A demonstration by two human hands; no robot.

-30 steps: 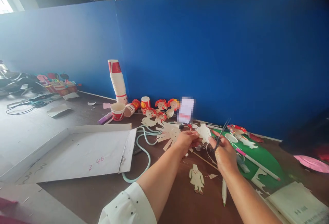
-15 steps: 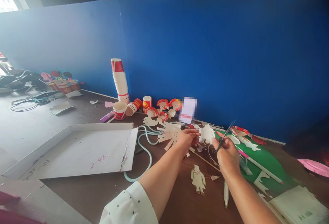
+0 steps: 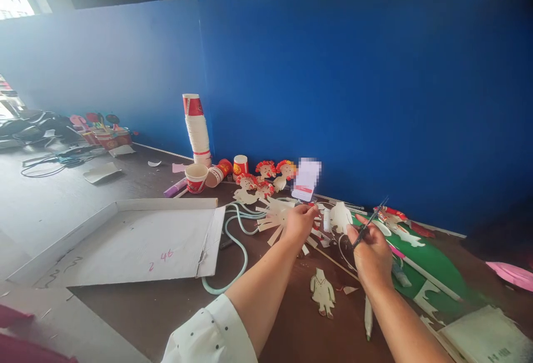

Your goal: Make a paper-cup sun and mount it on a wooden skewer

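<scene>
Paper cut-out at the right hand, neck end toward 12 o'clock

Clock directions are read from the right hand, with 12 o'clock lying away from the wearer. The right hand (image 3: 373,251) is curled about scissors (image 3: 372,220); their blades point to 1 o'clock, long axis 1 to 7. At its thumb and forefinger tips the same hand pinches the edge of a white paper cut-out (image 3: 341,218), located at 10 o'clock. The cut-out is raised, long axis close to 12–6, narrow end up. A small white cylinder (image 3: 327,221) shows just beside it.

The left hand (image 3: 300,222), between 9 and 10 o'clock, has its fingers drawn together; whether anything is between the tips I cannot tell. Fringed paper (image 3: 277,217) shows just beyond it.

At 8 o'clock a headless paper figure (image 3: 322,293) lies flat on the worktop (image 3: 291,318), neck toward 12, feet toward 6. A pale pen (image 3: 368,318) lies at 6, long axis 12–6. A green sheet (image 3: 443,260) lies at 3, carrying a white marker (image 3: 433,277) set 10–4. Farther out, a cup stack (image 3: 197,135) stands at 10 and a shallow white box (image 3: 162,241) sits at 9.
</scene>
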